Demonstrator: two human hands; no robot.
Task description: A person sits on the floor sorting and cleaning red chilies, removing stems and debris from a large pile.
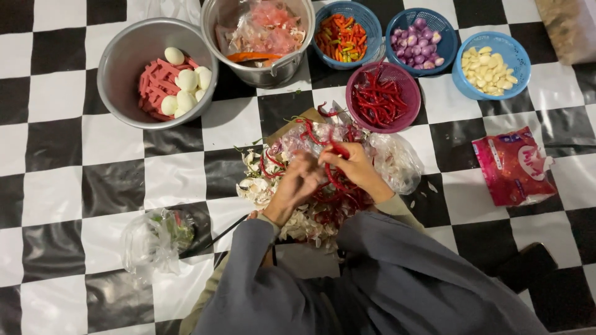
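While hands [326, 174] pinch chili [335, 180] | bowls crowd far edge | floor [56, 186] left open

I read this as home cooking prep done on the floor. A black-and-white checkered mat [62, 186] fills the frame. At the top I see metal pots [124, 56] with eggs [186, 80], and small plastic baskets [518, 65] of chilies [379, 99], shallots [419, 43] and garlic [490, 68].
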